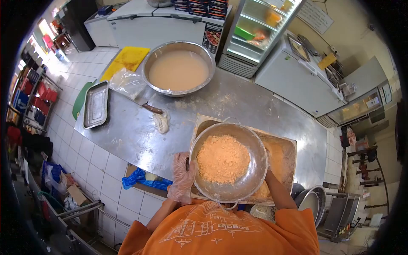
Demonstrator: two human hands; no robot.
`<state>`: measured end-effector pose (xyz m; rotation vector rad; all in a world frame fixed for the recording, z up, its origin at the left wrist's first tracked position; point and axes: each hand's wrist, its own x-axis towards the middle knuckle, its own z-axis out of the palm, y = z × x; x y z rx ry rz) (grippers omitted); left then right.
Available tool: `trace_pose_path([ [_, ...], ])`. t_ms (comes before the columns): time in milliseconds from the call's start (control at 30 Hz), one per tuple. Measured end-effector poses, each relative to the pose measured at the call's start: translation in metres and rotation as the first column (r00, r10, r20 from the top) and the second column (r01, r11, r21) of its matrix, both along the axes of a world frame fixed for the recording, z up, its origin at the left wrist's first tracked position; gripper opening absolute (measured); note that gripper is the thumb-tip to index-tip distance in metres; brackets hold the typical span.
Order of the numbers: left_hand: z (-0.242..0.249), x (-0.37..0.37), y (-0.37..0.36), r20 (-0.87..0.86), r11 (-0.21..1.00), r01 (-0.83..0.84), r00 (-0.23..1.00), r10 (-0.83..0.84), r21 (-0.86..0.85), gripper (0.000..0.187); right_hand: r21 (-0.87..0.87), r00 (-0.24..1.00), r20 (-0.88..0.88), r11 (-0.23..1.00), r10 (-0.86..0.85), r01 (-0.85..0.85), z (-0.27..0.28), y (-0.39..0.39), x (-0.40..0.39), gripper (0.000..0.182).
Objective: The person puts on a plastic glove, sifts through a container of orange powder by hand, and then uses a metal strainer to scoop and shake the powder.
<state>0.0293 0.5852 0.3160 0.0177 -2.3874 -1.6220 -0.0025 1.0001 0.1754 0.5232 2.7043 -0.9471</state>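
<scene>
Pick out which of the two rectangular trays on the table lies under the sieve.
The larger tray, with orange crumbs in it, partly covered by the sieve; the smaller tray lies left, beside the plastic bag.

On steel surface (250, 100): large metal bowl (205, 87) of pale beige liquid, yellow board (127, 58) just beside it, clear plastic bag (127, 83) against both. Shallow rectangular tray (96, 104) near surface corner, green item (80, 101) partly hidden beside it. Brown-handled knife (152, 108) near crumpled white cloth (161, 122). Beyond surface: white chest freezer (165, 34) with stacked boxes (199, 7), lit glass-front fridge (260, 32), another chest freezer (297, 78). Blue plastic (155, 183) below surface edge. Metal pots (324, 204) lower right.
</scene>
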Motion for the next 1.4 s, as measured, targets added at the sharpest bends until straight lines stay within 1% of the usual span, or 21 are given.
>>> trace_pose_path([
  [67, -0.003, 0.001, -0.001, 0.004, 1.0, -0.002, 1.0, 0.002, 0.004, 0.02, -0.282, 0.992, -0.103, 0.958, -0.077, 0.045, -0.001, 0.012, 0.011, 0.027],
  [133, -0.004, 0.0, 0.0, -0.005, 1.0, -0.011, 1.0, 0.011, 0.008, 0.019, -0.584, 0.956, -0.186, 0.808, -0.229, 0.08, -0.006, 0.018, 0.022, 0.027],
  [167, -0.004, 0.0, 0.001, -0.013, 1.0, -0.015, 1.0, 0.015, 0.006, 0.019, -0.724, 0.93, -0.175, 0.682, -0.322, 0.1, -0.011, 0.019, 0.028, 0.027],
  [233, -0.001, 0.001, 0.001, -0.014, 1.0, -0.004, 1.0, 0.004, 0.005, 0.019, -0.909, 0.821, 0.204, 0.208, -0.533, 0.361, -0.008, 0.005, 0.041, 0.028],
  [267, 0.001, 0.0, 0.001, -0.011, 1.0, 0.005, 1.0, -0.005, 0.006, 0.019, -0.919, 0.796, 0.313, 0.045, -0.519, 0.391, 0.024, -0.012, 0.045, 0.033],
  [333, 0.003, 0.001, 0.0, 0.0, 1.0, 0.014, 1.0, -0.014, 0.01, 0.018, -0.906, 0.86, 0.253, 0.202, -0.444, 0.371, 0.065, -0.035, 0.051, 0.038],
  [467, 0.005, 0.0, -0.001, -0.001, 1.0, 0.017, 1.0, -0.017, -0.011, 0.018, -0.89, 0.921, 0.126, 0.369, -0.368, 0.269, 0.049, -0.027, 0.057, 0.048],
  [533, 0.003, 0.003, -0.001, -0.005, 1.0, 0.013, 1.0, -0.013, -0.011, 0.018, -0.663, 0.984, -0.13, 0.749, -0.122, 0.005, 0.02, -0.003, 0.064, 0.052],
  [600, 0.001, 0.001, -0.001, -0.02, 1.0, 0.003, 1.0, -0.003, 0.01, 0.018, -0.25, 0.954, -0.206, 0.932, 0.216, -0.264, -0.007, 0.03, 0.058, 0.056],
  [633, 0.001, 0.001, -0.001, -0.019, 1.0, -0.001, 1.0, 0.002, 0.011, 0.018, -0.004, 0.913, -0.156, 0.924, 0.377, -0.382, -0.007, 0.043, 0.051, 0.058],
  [700, 0.002, 0.001, -0.001, -0.022, 1.0, -0.009, 1.0, 0.01, 0.011, 0.018, 0.137, 0.963, -0.015, 0.954, 0.27, -0.265, 0.0, 0.055, 0.045, 0.057],
  [767, 0.002, 0.001, -0.001, -0.023, 1.0, -0.019, 1.0, 0.02, 0.007, 0.018, -0.003, 0.955, 0.166, 0.968, -0.248, 0.252, 0.082, 0.021, 0.047, 0.054],
  [800, 0.002, 0.0, -0.002, -0.024, 1.0, -0.02, 1.0, 0.02, 0.002, 0.018, -0.07, 0.921, 0.141, 0.924, -0.364, 0.376, 0.104, 0.015, 0.048, 0.053],
  [867, 0.003, 0.001, -0.001, 0.001, 1.0, -0.012, 1.0, 0.012, 0.019, 0.018, -0.227, 0.888, 0.058, 0.861, -0.455, 0.456, 0.14, 0.003, 0.054, 0.051],
  [967, 0.001, 0.001, -0.001, 0.005, 1.0, 0.011, 1.0, -0.011, 0.011, 0.019, -0.403, 0.885, -0.047, 0.82, -0.463, 0.408, 0.187, -0.029, 0.055, 0.048],
  [1067, 0.003, 0.003, 0.0, 0.018, 1.0, 0.02, 1.0, -0.021, 0.014, 0.02, -0.392, 0.948, -0.096, 0.887, -0.302, 0.243, 0.221, -0.078, 0.05, 0.045],
  [1133, 0.004, 0.003, 0.0, 0.028, 0.999, 0.032, 0.999, -0.033, 0.011, 0.021, -0.221, 0.989, -0.125, 0.974, -0.077, 0.048, 0.226, -0.112, 0.047, 0.043],
  [1167, 0.003, 0.003, 0.0, 0.03, 0.999, 0.038, 0.999, -0.038, 0.002, 0.021, -0.031, 0.981, -0.167, 0.994, 0.101, -0.108, 0.221, -0.123, 0.046, 0.041],
  [1233, -0.001, 0.004, -0.002, 0.046, 0.999, 0.041, 0.998, -0.042, 0.013, 0.022, 0.354, 0.879, -0.141, 0.852, 0.456, -0.385, 0.204, -0.14, 0.04, 0.039],
  [1333, -0.007, 0.003, -0.001, 0.046, 0.999, 0.031, 0.998, -0.033, 0.038, 0.022, 0.452, 0.795, -0.287, 0.807, 0.534, -0.379, 0.192, -0.161, 0.019, 0.033],
  [1400, -0.012, 0.003, -0.001, 0.002, 0.999, 0.039, 0.999, -0.039, 0.002, 0.022, 0.439, 0.725, -0.303, 0.766, 0.618, -0.47, 0.173, -0.186, -0.02, 0.024],
])
